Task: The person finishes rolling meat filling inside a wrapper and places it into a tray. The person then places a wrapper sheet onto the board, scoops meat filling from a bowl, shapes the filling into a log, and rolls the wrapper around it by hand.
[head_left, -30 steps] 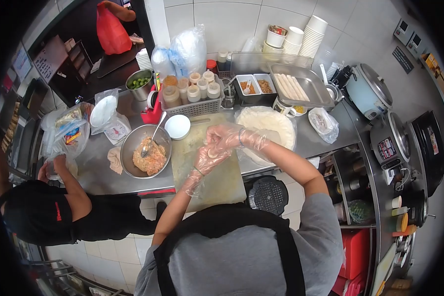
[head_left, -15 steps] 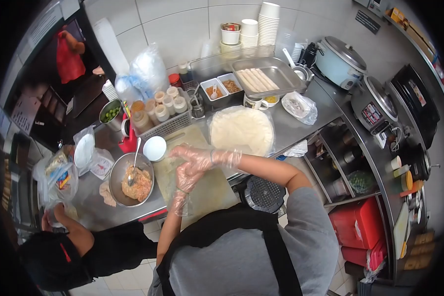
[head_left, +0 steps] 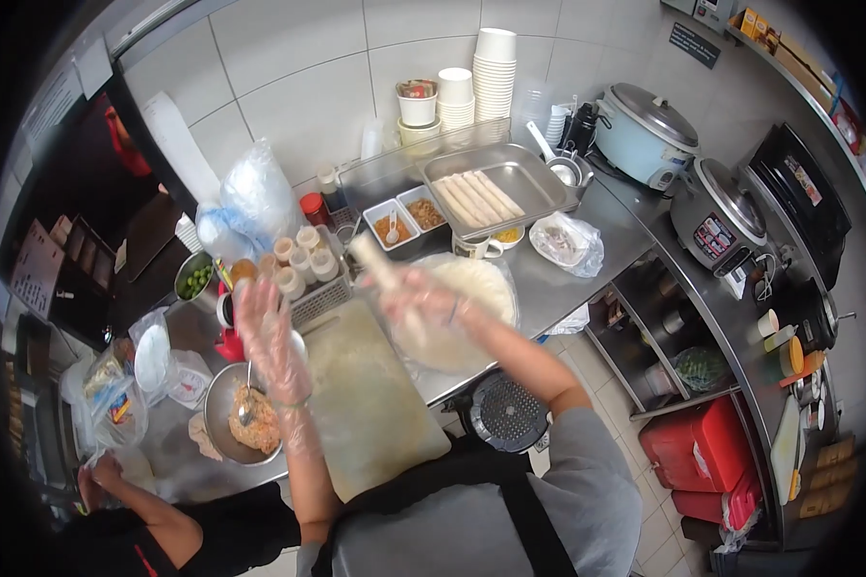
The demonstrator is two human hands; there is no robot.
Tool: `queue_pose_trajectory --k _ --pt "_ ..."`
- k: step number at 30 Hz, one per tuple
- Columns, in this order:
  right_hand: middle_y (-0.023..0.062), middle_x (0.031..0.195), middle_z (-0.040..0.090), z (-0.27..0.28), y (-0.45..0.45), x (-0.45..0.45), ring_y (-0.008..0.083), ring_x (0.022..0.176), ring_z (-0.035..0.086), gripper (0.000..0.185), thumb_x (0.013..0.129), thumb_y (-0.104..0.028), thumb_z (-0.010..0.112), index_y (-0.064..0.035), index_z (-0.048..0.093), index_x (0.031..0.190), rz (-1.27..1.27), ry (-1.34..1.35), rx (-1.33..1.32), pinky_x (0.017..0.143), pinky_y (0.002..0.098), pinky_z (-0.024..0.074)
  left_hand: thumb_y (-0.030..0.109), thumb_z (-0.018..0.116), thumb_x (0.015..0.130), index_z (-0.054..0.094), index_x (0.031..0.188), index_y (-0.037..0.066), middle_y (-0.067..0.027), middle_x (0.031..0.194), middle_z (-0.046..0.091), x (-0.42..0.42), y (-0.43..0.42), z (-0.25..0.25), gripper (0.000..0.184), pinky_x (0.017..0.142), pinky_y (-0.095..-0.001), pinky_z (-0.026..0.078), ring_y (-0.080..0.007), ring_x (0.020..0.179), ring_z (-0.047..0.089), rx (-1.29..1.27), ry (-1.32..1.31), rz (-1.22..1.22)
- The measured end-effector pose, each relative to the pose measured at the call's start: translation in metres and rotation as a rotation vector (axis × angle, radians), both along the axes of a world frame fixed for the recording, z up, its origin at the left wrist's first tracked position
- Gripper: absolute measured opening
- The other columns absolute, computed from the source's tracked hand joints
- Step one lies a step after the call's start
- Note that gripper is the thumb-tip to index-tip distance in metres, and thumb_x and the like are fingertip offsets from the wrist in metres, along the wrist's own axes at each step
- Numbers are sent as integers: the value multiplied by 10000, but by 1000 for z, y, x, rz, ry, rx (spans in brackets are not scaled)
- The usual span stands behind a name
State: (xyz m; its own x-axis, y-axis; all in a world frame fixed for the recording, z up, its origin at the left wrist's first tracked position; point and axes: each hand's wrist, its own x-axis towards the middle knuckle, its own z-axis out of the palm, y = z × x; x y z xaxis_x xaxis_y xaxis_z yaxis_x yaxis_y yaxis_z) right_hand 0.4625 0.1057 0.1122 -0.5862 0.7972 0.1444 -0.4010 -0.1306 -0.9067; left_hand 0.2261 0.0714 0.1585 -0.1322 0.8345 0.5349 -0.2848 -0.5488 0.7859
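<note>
My right hand (head_left: 416, 296), in a clear plastic glove, grips a pale uncooked roll (head_left: 375, 260), blurred by motion, above the stack of round wrappers (head_left: 486, 293). My gloved left hand (head_left: 271, 332) is raised with its fingers stretched out, in front of the squeeze bottles (head_left: 308, 258) and partly over a white bowl. Between and below my hands lies a stained cutting board (head_left: 370, 385). Left of it stands a metal bowl (head_left: 216, 447) of minced filling (head_left: 257, 423) with a spoon. Several similar rolls (head_left: 476, 197) lie in a metal tray (head_left: 539, 183).
Small containers of toppings (head_left: 392, 229) and stacked paper cups (head_left: 494, 77) stand along the wall. Rice cookers (head_left: 645, 135) are at the right. A bagged plate (head_left: 566, 242) lies near the counter edge. A co-worker's arm (head_left: 154, 510) is at lower left.
My hands were together over the cutting board and have separated. The left moved left and opened; the right moved right, now showing a roll in its grip. The view has shifted.
</note>
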Motion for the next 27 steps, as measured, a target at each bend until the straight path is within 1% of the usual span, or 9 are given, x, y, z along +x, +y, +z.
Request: queue_pose_trajectory --k 3,6,8,14,15,18,21,24,27 --pt "21 879 588 5 81 101 85 692 559 519 766 -94 684 -43 461 1233 -168 -29 -15 601 234 487 457 625 800 252 1392 53 -174 1404 325 -22 -12 -23 808 1068 -474 228 -330 1318 295 -123 67 57" --pt "41 909 605 22 148 192 133 726 580 407 790 -183 651 -57 539 1161 -745 -828 133 631 284 493 398 588 853 326 1349 23 -165 1365 375 -32 -36 -57 674 1038 -431 295 -298 1285 349 -258 77 66" --pt "63 909 626 -3 193 256 122 743 583 360 765 -217 667 -52 599 1077 -769 -995 26 658 276 488 417 582 859 352 1337 35 -158 1353 394 -36 -51 -82 654 1018 -429 312 -281 1274 366 -373 81 109" --pt "164 1021 643 -58 237 319 315 928 623 408 733 -375 586 -43 672 954 -670 -1889 310 792 415 488 399 572 876 414 1295 83 -116 1301 462 -39 -82 -119 548 983 -419 328 -245 1220 423 -636 40 255" --pt "111 977 664 -157 303 401 293 877 642 342 687 -314 603 -136 684 967 -629 -1910 642 755 389 511 393 574 877 420 1288 89 -111 1297 466 -42 -84 -124 534 981 -422 326 -243 1214 428 -644 25 259" --pt "115 967 665 -130 289 374 299 852 645 281 695 -239 592 -133 695 934 -425 -1939 413 740 378 518 381 577 878 436 1268 98 -109 1290 469 -42 -89 -127 502 973 -427 322 -239 1210 432 -634 5 257" --pt "136 988 653 -139 294 387 305 851 645 230 725 -163 561 -124 704 901 -75 -2146 1018 733 373 520 370 573 882 452 1244 100 -111 1287 470 -33 -92 -121 467 973 -429 315 -242 1214 429 -632 -4 251" --pt "154 992 646 -111 279 361 307 846 644 242 781 -137 526 -96 681 961 48 -2366 745 740 370 521 365 564 889 462 1223 96 -116 1283 473 -25 -90 -120 441 968 -427 322 -249 1214 431 -646 8 236" --pt "138 980 663 -73 221 304 275 853 652 305 839 -225 528 -52 632 1068 -930 -1675 670 752 368 517 365 556 894 465 1211 91 -122 1277 478 -24 -88 -119 428 951 -417 344 -255 1198 446 -664 54 219"
